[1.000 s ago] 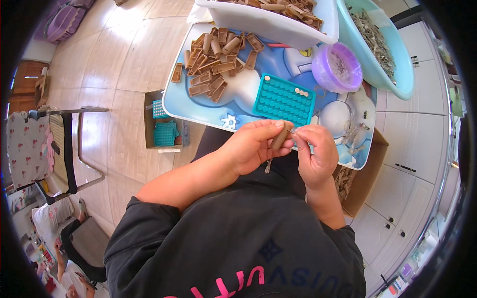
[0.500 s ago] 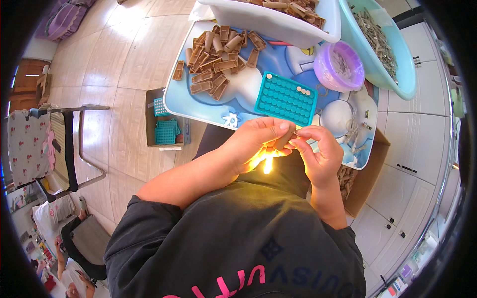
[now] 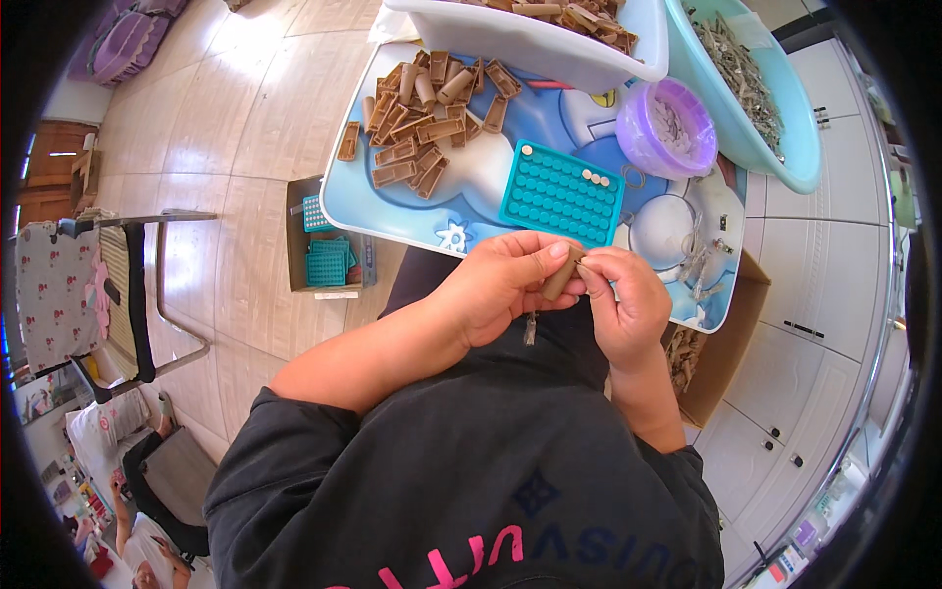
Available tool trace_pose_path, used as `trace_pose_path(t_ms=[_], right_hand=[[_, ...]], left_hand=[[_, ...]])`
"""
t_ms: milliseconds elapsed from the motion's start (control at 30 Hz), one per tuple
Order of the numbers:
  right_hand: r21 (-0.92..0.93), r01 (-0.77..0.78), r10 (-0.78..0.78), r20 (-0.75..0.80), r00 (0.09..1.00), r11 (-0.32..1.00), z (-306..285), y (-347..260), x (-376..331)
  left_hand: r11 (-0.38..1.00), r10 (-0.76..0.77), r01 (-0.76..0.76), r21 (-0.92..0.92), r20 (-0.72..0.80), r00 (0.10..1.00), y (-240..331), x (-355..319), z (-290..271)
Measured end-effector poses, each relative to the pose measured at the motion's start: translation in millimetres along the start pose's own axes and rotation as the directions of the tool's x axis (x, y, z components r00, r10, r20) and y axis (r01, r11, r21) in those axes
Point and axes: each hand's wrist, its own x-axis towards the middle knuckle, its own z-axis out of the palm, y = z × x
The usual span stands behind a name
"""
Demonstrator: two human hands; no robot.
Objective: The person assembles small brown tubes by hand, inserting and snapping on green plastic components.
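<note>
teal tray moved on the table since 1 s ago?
No. The teal tray sits at the same spot on the table, between the brown pieces and the purple cup.

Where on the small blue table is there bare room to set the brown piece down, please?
Bare patches: the table between the brown pile and the teal tray, and the near edge below the tray. Crowded: the far side, with the white tub and purple cup, and the right end, strewn with small metal parts.
</note>
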Motion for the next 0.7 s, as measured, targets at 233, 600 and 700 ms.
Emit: trace_pose_path(t_ms=[233, 600, 700], right_hand=[[-0.051, 0.005, -0.006, -0.005, 1.000, 0.999, 1.5, -0.1, -1.1], [0.638, -0.655, 0.452, 0.483, 0.750, 0.405, -7.2, 9.7, -14.7], [0.677, -0.647, 0.482, 0.463, 0.744, 0.349, -11.0, 13.1, -18.2]], left_hand=[[1.000, -0.004, 0.004, 0.003, -0.029, 1.000, -4.7, 2.8, -0.8], [0.913, -0.026, 0.012, 0.408, 0.030, 0.999, 10.3, -7.4, 4.9], [0.870, 0.020, -0.050, 0.491, 0.065, 0.998, 8.9, -8.8, 2.7]])
